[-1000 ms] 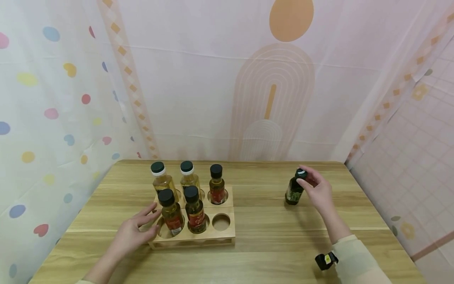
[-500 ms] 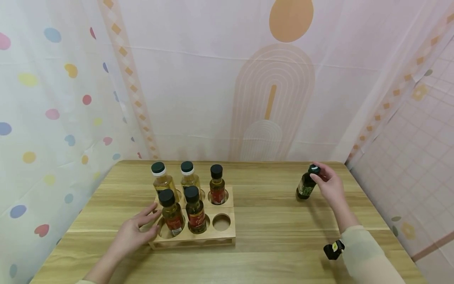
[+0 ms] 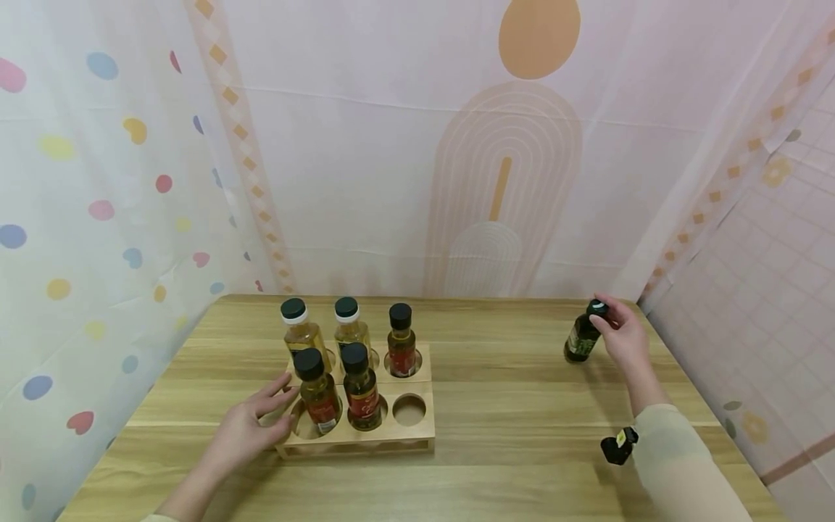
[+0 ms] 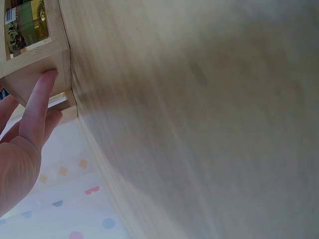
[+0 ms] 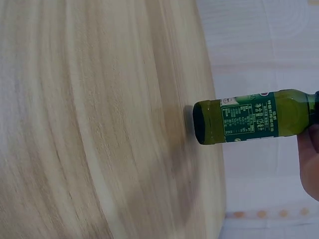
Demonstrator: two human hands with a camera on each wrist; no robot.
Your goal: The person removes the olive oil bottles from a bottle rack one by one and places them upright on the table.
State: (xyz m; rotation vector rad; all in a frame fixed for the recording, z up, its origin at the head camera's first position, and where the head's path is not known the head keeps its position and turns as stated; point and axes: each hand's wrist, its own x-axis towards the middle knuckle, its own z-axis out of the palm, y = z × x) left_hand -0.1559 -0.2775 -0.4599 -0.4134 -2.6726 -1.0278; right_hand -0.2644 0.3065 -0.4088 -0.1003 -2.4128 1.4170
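Note:
My right hand point(image 3: 626, 339) pinches a dark green oil bottle point(image 3: 580, 341) by its cap at the back right. In the right wrist view the bottle point(image 5: 249, 117) has a green label, its base close over the tabletop. At the left stands a two-tier wooden bottle rack point(image 3: 365, 441). My left hand point(image 3: 244, 428) rests against its left side; the left wrist view shows fingertips touching the rack's side panel point(image 4: 30, 82). Two pale oil bottles point(image 3: 353, 337) with green caps and a red-labelled bottle point(image 3: 401, 355) fill the back row. Two red-labelled bottles point(image 3: 363, 399) stand in the front row.
The rack's front right hole point(image 3: 409, 411) holds no bottle. A black wrist camera point(image 3: 618, 446) sits on the right sleeve. Patterned curtains point(image 3: 391, 188) enclose the wooden table point(image 3: 496, 435) at the back and sides.
My right hand has carried the green bottle rightward and slightly back, toward the table's far right corner. The left hand and the rack have stayed where they were.

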